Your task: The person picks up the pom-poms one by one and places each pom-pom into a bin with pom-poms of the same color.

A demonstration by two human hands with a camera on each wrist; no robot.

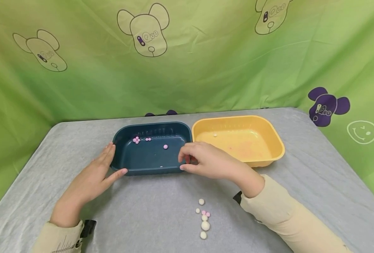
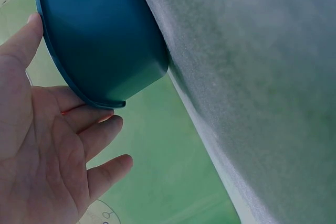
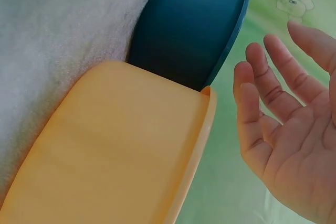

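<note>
A dark blue plastic basin (image 1: pixel 149 172) holds pink beads: a small cluster (image 1: pixel 137 140), a pair (image 1: pixel 148 139) and a larger single one (image 1: pixel 165 147). Against its left end my left hand (image 1: pixel 93 179) rests, thumb and fingertips at the rim, fingers fairly straight. My right hand (image 1: pixel 207 160) hovers at the basin's right front corner, palm down, fingers loosely bent. The right wrist view shows that hand (image 3: pixel 294 129) with nothing in its fingers, apart from the rims. Touching the blue basin on the right stands a yellow basin (image 1: pixel 277 149) with a small white bead (image 1: pixel 215 135).
Nearer me on the grey cloth-covered table (image 1: pixel 149 218), several white beads (image 1: pixel 205 225) lie in a rough column with pink beads (image 1: pixel 208 214) among them. A green printed curtain (image 1: pixel 199 70) hangs right behind the table.
</note>
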